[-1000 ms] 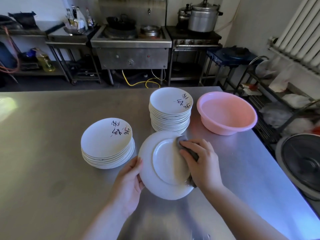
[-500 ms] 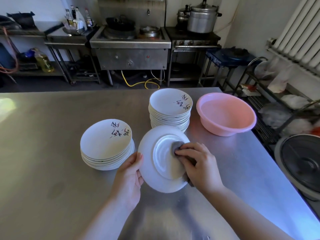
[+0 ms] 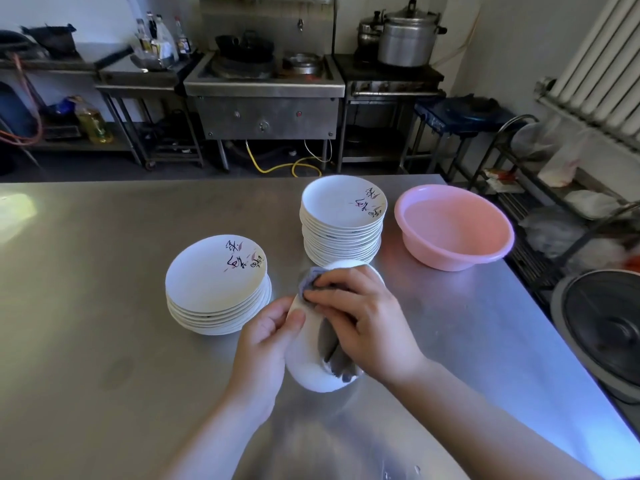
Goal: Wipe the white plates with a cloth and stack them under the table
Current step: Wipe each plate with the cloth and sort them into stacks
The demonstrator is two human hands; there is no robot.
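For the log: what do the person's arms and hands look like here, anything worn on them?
Both forearms are bare as far as the frame shows, with no sleeve in view. The left hand and right hand are bare too: no gloves, and no rings, watch or wristband visible. Nails look short and unpainted. No markings can be made out.

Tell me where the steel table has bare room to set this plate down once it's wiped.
The widest bare stretch of the table is left of the shorter plate stack. Another lies near the pink basin, right of the right hand. It is crowded between the taller plate stack, the basin and the held plate.
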